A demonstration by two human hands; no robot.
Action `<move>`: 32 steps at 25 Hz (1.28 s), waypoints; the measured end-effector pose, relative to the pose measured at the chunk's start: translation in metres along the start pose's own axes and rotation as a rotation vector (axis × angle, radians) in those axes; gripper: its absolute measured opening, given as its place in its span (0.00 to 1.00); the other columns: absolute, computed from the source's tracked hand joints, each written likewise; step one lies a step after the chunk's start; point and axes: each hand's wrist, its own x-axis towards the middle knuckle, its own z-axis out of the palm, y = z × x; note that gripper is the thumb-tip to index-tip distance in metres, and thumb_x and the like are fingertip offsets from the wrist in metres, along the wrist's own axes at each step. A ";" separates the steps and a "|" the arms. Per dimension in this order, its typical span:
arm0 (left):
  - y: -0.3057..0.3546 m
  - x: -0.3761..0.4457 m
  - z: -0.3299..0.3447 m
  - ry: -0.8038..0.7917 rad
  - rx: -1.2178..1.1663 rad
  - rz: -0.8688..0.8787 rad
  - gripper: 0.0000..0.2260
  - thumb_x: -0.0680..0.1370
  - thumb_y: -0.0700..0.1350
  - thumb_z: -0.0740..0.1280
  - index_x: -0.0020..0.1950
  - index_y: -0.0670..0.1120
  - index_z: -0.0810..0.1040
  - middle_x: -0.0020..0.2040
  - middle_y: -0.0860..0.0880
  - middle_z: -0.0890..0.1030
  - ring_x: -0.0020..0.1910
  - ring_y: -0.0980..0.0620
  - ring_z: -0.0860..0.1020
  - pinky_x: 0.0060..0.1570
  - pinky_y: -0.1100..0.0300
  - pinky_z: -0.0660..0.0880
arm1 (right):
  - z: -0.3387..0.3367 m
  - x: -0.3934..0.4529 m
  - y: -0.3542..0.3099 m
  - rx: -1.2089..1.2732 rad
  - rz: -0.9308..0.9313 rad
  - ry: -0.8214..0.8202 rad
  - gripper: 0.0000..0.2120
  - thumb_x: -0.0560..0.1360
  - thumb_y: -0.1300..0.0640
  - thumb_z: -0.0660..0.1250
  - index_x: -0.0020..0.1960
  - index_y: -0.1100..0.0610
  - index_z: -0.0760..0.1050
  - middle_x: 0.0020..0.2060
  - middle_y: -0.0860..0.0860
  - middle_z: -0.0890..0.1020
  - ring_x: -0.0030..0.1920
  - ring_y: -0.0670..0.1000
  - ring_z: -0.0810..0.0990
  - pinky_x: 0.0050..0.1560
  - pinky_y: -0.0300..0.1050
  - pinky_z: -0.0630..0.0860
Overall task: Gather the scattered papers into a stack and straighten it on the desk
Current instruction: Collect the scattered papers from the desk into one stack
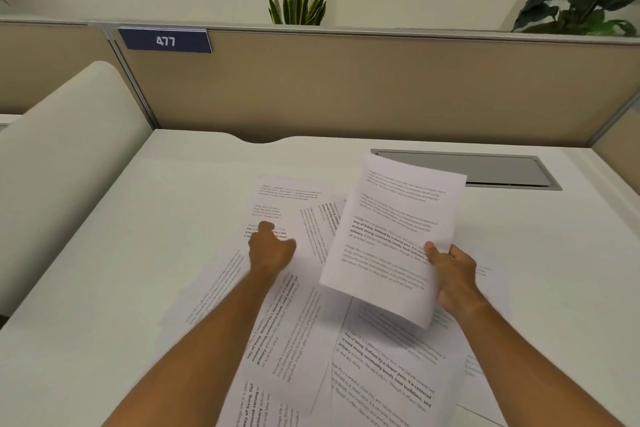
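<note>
in the head view, we see the right hand (450, 274) pinching one printed sheet (391, 239) by its right edge, thumb on top and the other fingers behind it; the sheet is lifted off the desk (104, 253) and tilted, its far corner covering part of the grey cable hatch (502, 170). the left hand (272, 246) lies on the far pile of papers (301, 204), fingers curled down onto a page; we cannot tell whether it is pinching a page or only pressing on it. the rest of the scattered papers (346, 357) lie fanned and overlapping between the two arms, at mixed angles, right down to the near edge of the view, with a few pages poking out on the right under the right wrist.

we judge the gathering is only starting, since just one sheet is up. the risks as we read them: the held sheet is gripped at a single edge, so it may flop, fold or slip when we reach for another. if the left hand drags its page, the loose ones beneath may slide with it and spread further. the pages nearest us could go off the desk if an arm sweeps them. stacking at mixed angles would leave more straightening later.
</note>
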 end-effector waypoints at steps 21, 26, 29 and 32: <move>0.019 0.003 0.045 0.036 -0.360 -0.114 0.19 0.75 0.40 0.70 0.65 0.45 0.71 0.60 0.43 0.80 0.51 0.46 0.79 0.52 0.53 0.77 | 0.008 0.019 0.011 0.204 0.237 -0.104 0.06 0.75 0.63 0.71 0.51 0.59 0.81 0.43 0.55 0.88 0.40 0.54 0.87 0.36 0.51 0.83; -0.044 -0.078 0.040 -0.172 -0.884 -0.235 0.14 0.79 0.36 0.65 0.64 0.47 0.76 0.57 0.46 0.83 0.55 0.44 0.81 0.54 0.43 0.79 | 0.026 -0.012 0.029 0.068 0.371 -0.188 0.10 0.75 0.64 0.71 0.56 0.64 0.80 0.49 0.61 0.86 0.52 0.61 0.83 0.55 0.62 0.80; -0.070 -0.110 0.038 -0.125 -0.950 -0.285 0.16 0.78 0.33 0.65 0.63 0.48 0.75 0.56 0.47 0.83 0.55 0.43 0.81 0.48 0.45 0.81 | 0.033 -0.034 0.041 -0.267 0.236 -0.144 0.11 0.73 0.62 0.74 0.54 0.62 0.81 0.47 0.57 0.85 0.49 0.59 0.84 0.52 0.59 0.82; -0.071 -0.126 0.034 -0.165 -0.938 -0.252 0.18 0.75 0.28 0.64 0.60 0.44 0.77 0.51 0.42 0.85 0.49 0.39 0.83 0.39 0.46 0.82 | 0.037 -0.047 0.045 -0.427 0.162 -0.112 0.10 0.70 0.60 0.76 0.50 0.57 0.80 0.46 0.53 0.85 0.48 0.55 0.83 0.51 0.51 0.82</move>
